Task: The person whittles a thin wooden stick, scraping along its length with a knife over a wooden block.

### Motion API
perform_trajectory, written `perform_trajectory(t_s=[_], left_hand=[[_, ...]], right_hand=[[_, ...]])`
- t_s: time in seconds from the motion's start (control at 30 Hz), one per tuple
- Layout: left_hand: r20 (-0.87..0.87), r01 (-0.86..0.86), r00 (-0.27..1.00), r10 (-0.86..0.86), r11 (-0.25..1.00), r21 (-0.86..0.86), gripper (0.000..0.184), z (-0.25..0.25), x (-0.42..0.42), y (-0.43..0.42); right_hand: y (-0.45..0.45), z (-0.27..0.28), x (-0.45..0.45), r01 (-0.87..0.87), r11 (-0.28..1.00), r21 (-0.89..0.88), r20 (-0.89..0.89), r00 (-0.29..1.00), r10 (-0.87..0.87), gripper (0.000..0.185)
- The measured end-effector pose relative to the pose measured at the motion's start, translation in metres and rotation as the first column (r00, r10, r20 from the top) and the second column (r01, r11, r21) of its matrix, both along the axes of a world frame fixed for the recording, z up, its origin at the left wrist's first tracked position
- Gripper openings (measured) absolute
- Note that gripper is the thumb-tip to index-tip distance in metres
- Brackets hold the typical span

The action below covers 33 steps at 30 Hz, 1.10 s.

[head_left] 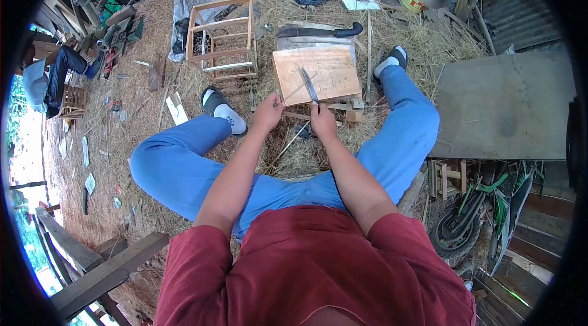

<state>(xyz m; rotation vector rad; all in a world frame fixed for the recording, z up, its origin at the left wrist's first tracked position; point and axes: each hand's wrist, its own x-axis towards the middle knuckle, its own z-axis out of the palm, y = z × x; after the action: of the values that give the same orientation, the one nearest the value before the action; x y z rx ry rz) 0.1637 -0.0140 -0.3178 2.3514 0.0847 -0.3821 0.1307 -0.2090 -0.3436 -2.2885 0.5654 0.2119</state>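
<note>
My right hand (323, 121) is closed round the dark handle of a knife (309, 85), its blade pointing away over a wooden board (337, 72). My left hand (268, 112) pinches a thin wooden strip (296, 89) that slants across the board towards the blade. Whether strip and blade touch, I cannot tell. Beyond the board lies a machete (321, 32) with a black handle, flat on other pieces of wood. Small wood offcuts (354, 116) sit at the board's near right corner.
A wooden frame (220, 38) stands left of the board. Straw and shavings cover the ground between my legs. A large flat panel (502, 105) and a motorbike wheel (462, 228) are at right. Another person's legs (67, 75) show at far left.
</note>
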Motion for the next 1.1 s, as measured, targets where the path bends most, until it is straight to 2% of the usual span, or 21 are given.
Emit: perform_trajectory(t_s=[0.1,0.27,0.4,0.5,0.57,0.6,0.67,0.7,0.73,0.8,0.87,0.9,0.93,0.97,1.1], left_hand=[[-0.02,-0.008,1.0,0.008,0.999,-0.036,0.024,-0.004,-0.001,0.0],[0.067,0.02,0.998,-0.02,1.0,0.002,0.025,-0.019,-0.003,-0.003],[0.024,0.013,1.0,-0.013,1.0,0.014,0.026,-0.014,-0.006,-0.007],[0.026,0.007,1.0,-0.007,1.0,0.006,0.025,-0.008,-0.008,-0.007],[0.085,-0.022,0.996,0.028,0.997,-0.079,0.025,0.01,-0.008,-0.011],[0.088,-0.015,0.996,0.022,0.997,-0.082,0.025,0.021,-0.007,-0.013],[0.073,0.006,0.997,0.012,0.968,-0.251,0.023,0.047,-0.007,-0.019],[0.075,0.009,0.997,0.011,0.966,-0.257,0.023,0.064,-0.009,-0.023],[0.061,0.006,0.998,0.012,0.957,-0.289,0.022,0.084,-0.013,-0.027],[0.048,0.004,0.999,0.012,0.946,-0.323,0.021,0.108,-0.019,-0.034],[0.105,0.027,0.994,0.014,0.926,-0.378,0.018,0.121,-0.021,-0.04],[0.107,0.028,0.994,0.013,0.924,-0.38,0.018,0.13,-0.022,-0.043],[0.187,0.062,0.982,-0.005,0.952,-0.3,0.017,0.139,-0.023,-0.046],[0.261,0.089,0.965,-0.03,0.972,-0.216,0.016,0.147,-0.025,-0.049],[0.293,0.101,0.955,-0.044,0.978,-0.182,0.015,0.169,-0.029,-0.058]], right_hand=[[-0.002,-0.003,0.003,-0.033,0.999,0.002,0.012,0.999,0.033,0.052],[-0.005,-0.001,0.004,-0.014,0.998,0.068,-0.019,1.0,0.015,0.055],[-0.009,-0.009,0.008,-0.042,0.998,0.044,-0.04,0.998,0.044,0.056],[-0.011,-0.029,0.011,-0.055,0.998,0.01,0.047,0.997,0.054,0.057],[-0.014,-0.038,0.021,-0.019,0.943,0.333,0.088,0.996,-0.011,0.051],[-0.014,-0.024,0.025,-0.014,0.944,0.33,0.092,0.996,-0.017,0.051],[-0.012,0.045,0.031,0.131,0.704,0.698,-0.001,0.983,-0.182,0.04],[-0.009,0.083,0.034,0.171,0.613,0.772,-0.024,0.97,-0.241,0.026],[-0.013,0.095,0.038,0.171,0.616,0.769,-0.021,0.97,-0.243,0.026],[-0.022,0.111,0.049,0.068,0.437,0.897,0.063,0.958,-0.279,0.02],[-0.03,0.131,0.051,0.024,0.396,0.918,0.097,0.955,-0.282,0.016],[-0.033,0.141,0.05,-0.017,0.351,0.936,0.127,0.947,-0.294,0.015],[-0.036,0.146,0.048,-0.056,0.306,0.95,0.155,0.939,-0.308,0.014],[-0.041,0.147,0.048,-0.087,0.334,0.939,0.193,0.935,-0.297,0.013],[-0.049,0.163,0.037,-0.106,0.36,0.927,0.237,0.908,-0.345,0.012]])
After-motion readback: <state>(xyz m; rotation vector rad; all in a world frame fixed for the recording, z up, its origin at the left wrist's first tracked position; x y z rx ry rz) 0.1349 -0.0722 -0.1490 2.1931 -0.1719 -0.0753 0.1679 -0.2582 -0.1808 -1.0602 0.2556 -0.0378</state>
